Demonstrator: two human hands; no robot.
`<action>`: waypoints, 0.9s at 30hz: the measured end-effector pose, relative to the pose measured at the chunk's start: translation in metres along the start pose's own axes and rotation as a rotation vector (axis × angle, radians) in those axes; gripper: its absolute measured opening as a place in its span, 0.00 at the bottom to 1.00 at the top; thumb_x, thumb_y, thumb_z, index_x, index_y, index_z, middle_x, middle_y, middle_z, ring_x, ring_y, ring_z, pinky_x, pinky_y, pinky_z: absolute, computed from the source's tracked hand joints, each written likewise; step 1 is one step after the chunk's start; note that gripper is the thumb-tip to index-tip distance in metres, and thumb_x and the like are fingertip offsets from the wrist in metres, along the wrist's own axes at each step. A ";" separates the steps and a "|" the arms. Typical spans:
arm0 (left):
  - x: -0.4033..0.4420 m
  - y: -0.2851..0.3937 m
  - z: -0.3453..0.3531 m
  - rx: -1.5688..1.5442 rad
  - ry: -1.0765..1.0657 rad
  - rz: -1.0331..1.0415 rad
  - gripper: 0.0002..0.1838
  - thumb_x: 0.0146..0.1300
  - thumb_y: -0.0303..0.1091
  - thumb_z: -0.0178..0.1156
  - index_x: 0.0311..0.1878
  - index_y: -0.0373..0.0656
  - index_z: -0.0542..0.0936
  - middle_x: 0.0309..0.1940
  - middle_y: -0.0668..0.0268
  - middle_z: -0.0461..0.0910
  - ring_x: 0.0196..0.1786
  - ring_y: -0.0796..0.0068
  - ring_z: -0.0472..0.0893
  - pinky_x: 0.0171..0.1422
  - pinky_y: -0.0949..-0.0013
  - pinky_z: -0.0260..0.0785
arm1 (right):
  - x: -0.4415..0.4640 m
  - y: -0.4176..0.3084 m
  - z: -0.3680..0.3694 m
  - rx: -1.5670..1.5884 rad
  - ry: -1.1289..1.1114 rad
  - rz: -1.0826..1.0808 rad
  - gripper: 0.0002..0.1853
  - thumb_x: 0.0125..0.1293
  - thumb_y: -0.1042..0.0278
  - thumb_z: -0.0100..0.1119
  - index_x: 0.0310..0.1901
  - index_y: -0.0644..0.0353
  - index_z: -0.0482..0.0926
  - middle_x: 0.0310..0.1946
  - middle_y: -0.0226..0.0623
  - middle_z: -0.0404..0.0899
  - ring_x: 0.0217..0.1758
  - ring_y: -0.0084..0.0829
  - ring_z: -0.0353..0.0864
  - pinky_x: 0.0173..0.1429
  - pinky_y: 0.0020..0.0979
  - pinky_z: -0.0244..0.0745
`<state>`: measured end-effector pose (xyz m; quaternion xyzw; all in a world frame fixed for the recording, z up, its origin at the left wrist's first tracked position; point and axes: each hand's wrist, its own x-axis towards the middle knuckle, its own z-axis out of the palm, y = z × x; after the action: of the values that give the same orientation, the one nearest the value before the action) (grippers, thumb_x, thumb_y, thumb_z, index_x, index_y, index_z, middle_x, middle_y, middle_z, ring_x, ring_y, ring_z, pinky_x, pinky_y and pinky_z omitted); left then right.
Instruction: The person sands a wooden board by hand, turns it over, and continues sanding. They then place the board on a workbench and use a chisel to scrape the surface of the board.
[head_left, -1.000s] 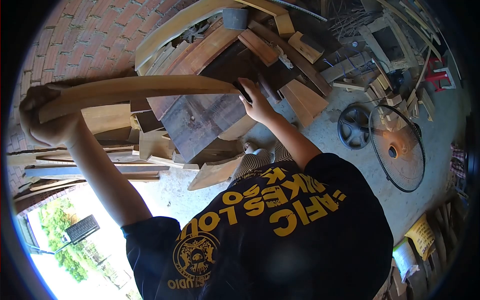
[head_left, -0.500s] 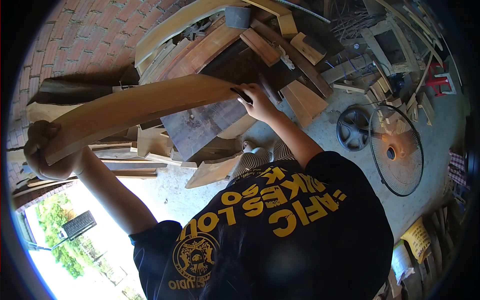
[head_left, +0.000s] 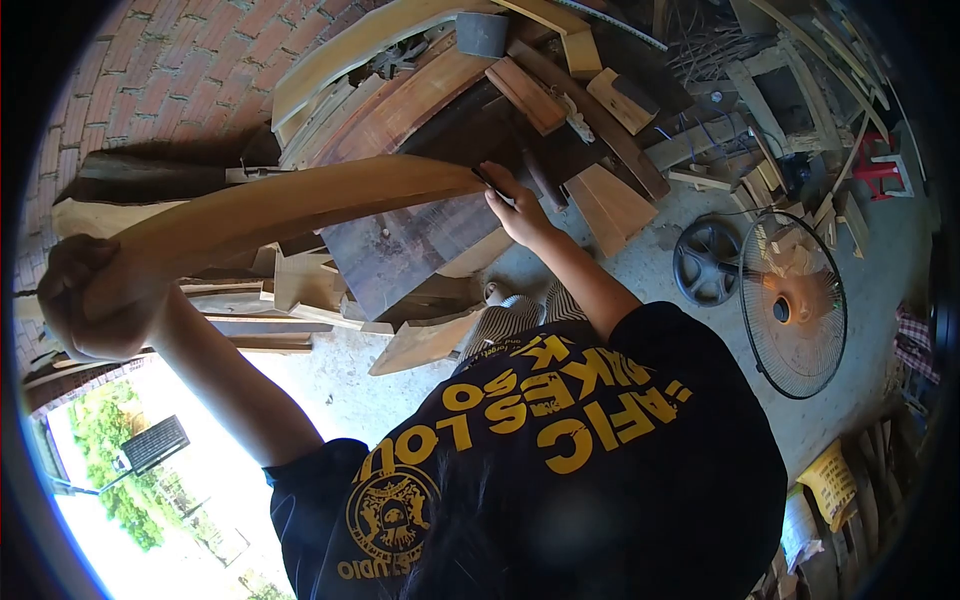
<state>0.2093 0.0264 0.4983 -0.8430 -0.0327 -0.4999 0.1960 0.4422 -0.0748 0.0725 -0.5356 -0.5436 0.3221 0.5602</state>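
Note:
A long, slightly curved wooden board (head_left: pixel 300 205) is held up across my view, from lower left to upper middle. My left hand (head_left: pixel 95 300) wraps round its near left end, fingers closed. At the far right end of the board is my right hand (head_left: pixel 517 208), its fingers closed on a small dark object (head_left: pixel 490 186) against the board's tip. What kind of object it is, I cannot make out. Under the board lies a dark, flat wooden panel (head_left: pixel 385 255), partly covered by it.
Planks and offcuts (head_left: pixel 525 95) pile up by the brick wall (head_left: pixel 200 80), with a grey container (head_left: pixel 481 34) among them. On the right are a fan (head_left: pixel 795 305), its round black base (head_left: pixel 707 262), a red stool (head_left: pixel 878 178) and a yellow sack (head_left: pixel 830 485).
The board has turned slightly and its left end has shifted left with my left hand. My right hand has moved a little to the right along with the tip.

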 end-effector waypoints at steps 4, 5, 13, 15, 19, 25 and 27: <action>0.018 -0.010 0.026 0.357 -0.058 0.296 0.10 0.61 0.25 0.50 0.25 0.32 0.65 0.18 0.58 0.71 0.15 0.70 0.72 0.17 0.72 0.69 | 0.021 -0.046 -0.006 0.215 -0.014 0.061 0.18 0.68 0.65 0.54 0.57 0.61 0.74 0.54 0.43 0.76 0.57 0.35 0.75 0.62 0.32 0.66; 0.022 -0.016 0.030 0.475 -0.110 0.335 0.11 0.61 0.24 0.51 0.24 0.33 0.64 0.19 0.58 0.72 0.16 0.69 0.73 0.18 0.73 0.70 | 0.030 -0.072 -0.010 0.229 -0.055 0.022 0.18 0.70 0.66 0.51 0.57 0.64 0.73 0.51 0.42 0.78 0.56 0.30 0.76 0.59 0.29 0.68; 0.034 -0.037 0.063 0.349 -0.046 0.075 0.06 0.52 0.26 0.56 0.24 0.35 0.71 0.22 0.58 0.79 0.17 0.69 0.76 0.20 0.71 0.66 | 0.112 -0.285 -0.009 0.281 0.216 -0.557 0.17 0.63 0.65 0.56 0.47 0.71 0.73 0.37 0.51 0.78 0.39 0.44 0.80 0.46 0.40 0.75; 0.034 -0.037 0.063 0.447 -0.058 0.091 0.06 0.52 0.26 0.57 0.24 0.36 0.71 0.22 0.59 0.79 0.18 0.69 0.76 0.20 0.71 0.66 | 0.128 -0.331 0.004 0.060 0.383 -0.612 0.22 0.59 0.56 0.61 0.41 0.70 0.71 0.33 0.48 0.74 0.35 0.44 0.77 0.42 0.41 0.73; 0.037 -0.035 0.062 0.869 -0.094 0.197 0.06 0.49 0.27 0.58 0.22 0.36 0.73 0.21 0.62 0.77 0.19 0.70 0.76 0.21 0.71 0.66 | 0.130 -0.334 0.008 -0.026 0.464 -0.570 0.34 0.47 0.44 0.69 0.41 0.68 0.68 0.30 0.46 0.71 0.35 0.46 0.75 0.40 0.44 0.68; 0.044 -0.025 0.076 1.094 -0.093 0.126 0.08 0.50 0.32 0.54 0.19 0.41 0.72 0.17 0.68 0.72 0.18 0.73 0.71 0.21 0.69 0.65 | 0.118 -0.261 0.006 -0.001 0.460 -0.521 0.25 0.52 0.51 0.66 0.42 0.62 0.70 0.31 0.43 0.69 0.33 0.46 0.73 0.39 0.44 0.66; 0.054 -0.008 0.100 0.673 0.035 -0.233 0.14 0.56 0.40 0.43 0.17 0.48 0.66 0.12 0.72 0.64 0.15 0.77 0.64 0.20 0.66 0.65 | 0.114 -0.219 0.010 -0.053 0.438 -0.479 0.25 0.62 0.44 0.54 0.44 0.63 0.70 0.32 0.46 0.70 0.34 0.48 0.73 0.39 0.44 0.66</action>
<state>0.3175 0.0624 0.5044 -0.7131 -0.2881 -0.4942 0.4051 0.4076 -0.0126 0.3089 -0.4636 -0.5288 0.0438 0.7095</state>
